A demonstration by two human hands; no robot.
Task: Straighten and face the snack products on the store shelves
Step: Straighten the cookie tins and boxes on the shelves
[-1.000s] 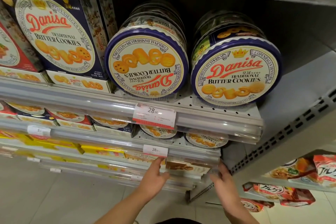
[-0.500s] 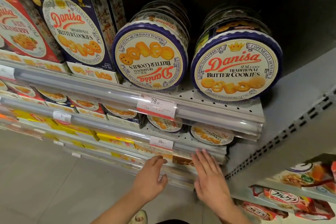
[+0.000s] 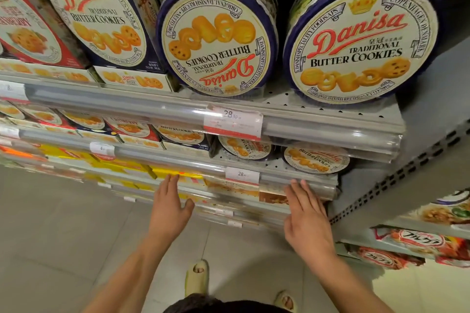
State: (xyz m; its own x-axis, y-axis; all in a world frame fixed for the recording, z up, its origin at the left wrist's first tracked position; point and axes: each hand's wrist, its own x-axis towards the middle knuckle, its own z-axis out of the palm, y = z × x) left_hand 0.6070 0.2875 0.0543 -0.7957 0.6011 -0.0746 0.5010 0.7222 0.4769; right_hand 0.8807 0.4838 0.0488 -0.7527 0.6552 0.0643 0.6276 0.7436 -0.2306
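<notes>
Bare forearms, no sleeves; pale yellow open-toe slippers (image 3: 196,277); dark garment (image 3: 223,307) at bottom edge.

Round tin (image 3: 362,35) reads "Danisa Traditional Butter Cookies"; price tag (image 3: 232,122) below shows "28".

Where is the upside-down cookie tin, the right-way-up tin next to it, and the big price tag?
upside-down tin (image 3: 216,38): head view, lid face.
upright tin (image 3: 361,43): head view, lid face.
price tag (image 3: 232,122): head view, its middle.

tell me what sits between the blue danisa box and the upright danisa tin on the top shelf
In the head view, one round Danisa tin with its label upside down sits between the blue box and the upright tin.
</notes>
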